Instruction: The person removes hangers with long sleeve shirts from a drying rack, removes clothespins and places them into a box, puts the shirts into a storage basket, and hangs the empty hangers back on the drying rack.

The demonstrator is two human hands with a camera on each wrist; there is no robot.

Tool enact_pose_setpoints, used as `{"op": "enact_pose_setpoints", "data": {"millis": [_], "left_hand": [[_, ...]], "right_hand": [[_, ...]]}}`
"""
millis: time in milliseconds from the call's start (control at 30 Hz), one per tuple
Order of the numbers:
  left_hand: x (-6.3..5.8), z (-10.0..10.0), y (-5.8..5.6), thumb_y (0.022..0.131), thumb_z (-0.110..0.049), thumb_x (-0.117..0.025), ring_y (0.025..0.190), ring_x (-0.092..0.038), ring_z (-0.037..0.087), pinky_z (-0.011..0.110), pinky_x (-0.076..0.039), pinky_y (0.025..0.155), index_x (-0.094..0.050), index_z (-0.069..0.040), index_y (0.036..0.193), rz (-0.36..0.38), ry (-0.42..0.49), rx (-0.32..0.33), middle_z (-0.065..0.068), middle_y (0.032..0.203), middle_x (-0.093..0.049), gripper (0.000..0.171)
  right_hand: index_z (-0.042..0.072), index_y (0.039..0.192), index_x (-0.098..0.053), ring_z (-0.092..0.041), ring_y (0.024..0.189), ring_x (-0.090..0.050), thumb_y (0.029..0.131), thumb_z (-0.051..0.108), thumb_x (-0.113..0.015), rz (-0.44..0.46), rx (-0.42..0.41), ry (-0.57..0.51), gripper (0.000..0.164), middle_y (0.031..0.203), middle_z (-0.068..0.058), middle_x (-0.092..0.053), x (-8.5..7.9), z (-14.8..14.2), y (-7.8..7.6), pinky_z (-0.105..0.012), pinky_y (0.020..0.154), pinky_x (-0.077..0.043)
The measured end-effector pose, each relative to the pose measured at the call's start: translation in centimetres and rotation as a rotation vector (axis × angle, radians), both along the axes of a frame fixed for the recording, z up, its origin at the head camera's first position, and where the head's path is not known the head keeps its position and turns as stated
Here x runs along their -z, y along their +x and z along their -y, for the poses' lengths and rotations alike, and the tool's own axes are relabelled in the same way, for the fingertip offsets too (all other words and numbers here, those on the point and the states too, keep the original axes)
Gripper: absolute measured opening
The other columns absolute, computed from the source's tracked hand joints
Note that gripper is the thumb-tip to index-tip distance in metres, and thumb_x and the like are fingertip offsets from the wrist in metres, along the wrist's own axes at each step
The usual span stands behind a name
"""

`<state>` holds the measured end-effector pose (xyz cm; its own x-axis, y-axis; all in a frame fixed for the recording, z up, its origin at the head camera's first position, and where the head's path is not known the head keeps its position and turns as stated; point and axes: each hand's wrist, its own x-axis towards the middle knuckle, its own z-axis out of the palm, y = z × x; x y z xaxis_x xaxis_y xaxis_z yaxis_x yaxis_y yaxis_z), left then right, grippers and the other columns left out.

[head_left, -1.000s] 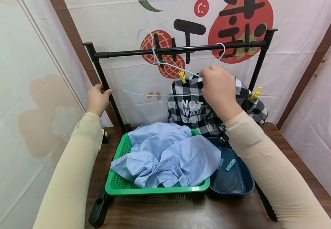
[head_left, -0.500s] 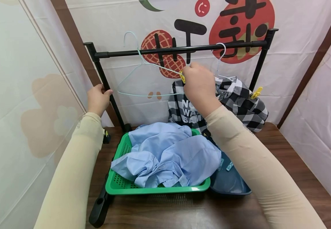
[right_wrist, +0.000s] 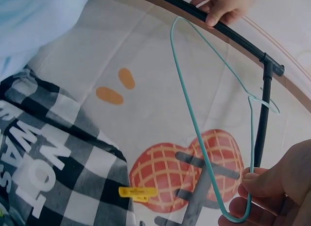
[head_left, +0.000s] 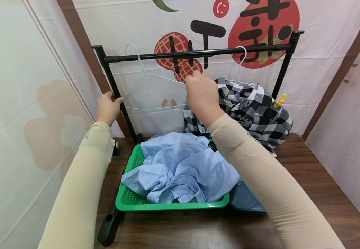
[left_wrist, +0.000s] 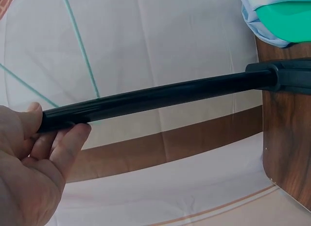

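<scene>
My left hand point(head_left: 107, 108) grips the left post point(head_left: 127, 119) of a black clothes rack, thumb and fingers round it in the left wrist view. A pale green wire clothes hanger point(right_wrist: 191, 109) is pinched at one lower corner by my right hand point(head_left: 203, 97). Its hook overlaps the rack's top rail point(head_left: 173, 55) near the left end; whether it bears on the rail I cannot tell. The hanger's far corner lies close to my left hand. On the rail's right part, a black-and-white plaid shirt point(head_left: 261, 114) hangs from a white hanger point(head_left: 241, 55).
A light blue shirt point(head_left: 183, 166) lies heaped in a green basket point(head_left: 167, 207) on the wooden table point(head_left: 317, 186). Beside it a dark blue tub point(head_left: 246, 197) is partly hidden by my right arm. Yellow clothespins point(head_left: 280, 100) grip the plaid shirt. A printed curtain hangs behind.
My right hand has moved left with the hanger, whose hook has shifted left and lower along the rail. More of the plaid shirt's right side shows now. The left hand stays on the post.
</scene>
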<state>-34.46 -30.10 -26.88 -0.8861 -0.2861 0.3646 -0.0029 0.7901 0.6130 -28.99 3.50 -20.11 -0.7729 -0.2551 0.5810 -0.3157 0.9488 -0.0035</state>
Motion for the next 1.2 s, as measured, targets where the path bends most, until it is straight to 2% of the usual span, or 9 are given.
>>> {"op": "enact_pose_setpoints", "data": {"millis": [200, 400, 767, 1000, 1200], "left_hand": [[0.1, 0.1, -0.2, 0.098, -0.037, -0.052, 0.085, -0.054, 0.025, 0.033, -0.044, 0.067, -0.059, -0.002, 0.118, 0.019, 0.0, -0.006, 0.015, 0.105, -0.062, 0.041], [0.1, 0.2, -0.4, 0.099, -0.038, -0.05, 0.085, -0.057, 0.024, 0.031, -0.048, 0.066, -0.058, -0.002, 0.12, 0.043, 0.01, -0.002, 0.014, 0.106, -0.062, 0.042], [0.2, 0.2, -0.5, 0.099, -0.038, -0.051, 0.09, -0.056, 0.026, 0.034, -0.046, 0.07, -0.058, -0.002, 0.122, 0.036, 0.002, 0.001, 0.016, 0.107, -0.062, 0.043], [0.3, 0.2, -0.2, 0.1, -0.038, -0.048, 0.094, -0.056, 0.028, 0.038, -0.046, 0.074, -0.055, -0.002, 0.124, 0.052, -0.009, 0.003, 0.017, 0.111, -0.061, 0.043], [0.4, 0.2, -0.1, 0.1, -0.04, -0.046, 0.096, -0.056, 0.029, 0.04, -0.047, 0.077, -0.055, -0.002, 0.123, 0.052, -0.02, 0.009, 0.017, 0.111, -0.061, 0.045]], "right_hand": [[0.015, 0.111, -0.069, -0.024, 0.088, -0.063, 0.089, 0.016, -0.063, -0.012, -0.021, 0.004, 0.023, 0.105, -0.007, -0.063, 0.8, 1.2, -0.1, -0.04, 0.067, -0.055], [0.017, 0.109, -0.069, -0.024, 0.09, -0.062, 0.088, 0.017, -0.065, 0.014, -0.034, 0.016, 0.021, 0.105, -0.005, -0.062, 1.7, 2.3, -0.5, -0.039, 0.065, -0.055], [0.012, 0.101, -0.067, -0.019, 0.078, -0.06, 0.092, 0.012, -0.061, 0.017, -0.098, -0.032, 0.012, 0.098, -0.006, -0.061, 4.1, 2.8, -1.8, -0.034, 0.06, -0.053], [0.011, 0.109, -0.062, -0.021, 0.085, -0.06, 0.09, 0.013, -0.064, 0.08, -0.122, -0.053, 0.02, 0.104, -0.007, -0.059, 5.2, 2.7, -2.3, -0.035, 0.064, -0.054], [0.012, 0.114, -0.059, -0.019, 0.081, -0.06, 0.095, 0.012, -0.058, 0.185, -0.164, -0.068, 0.019, 0.108, -0.008, -0.056, 5.8, 2.8, -2.1, -0.032, 0.063, -0.053]]}}
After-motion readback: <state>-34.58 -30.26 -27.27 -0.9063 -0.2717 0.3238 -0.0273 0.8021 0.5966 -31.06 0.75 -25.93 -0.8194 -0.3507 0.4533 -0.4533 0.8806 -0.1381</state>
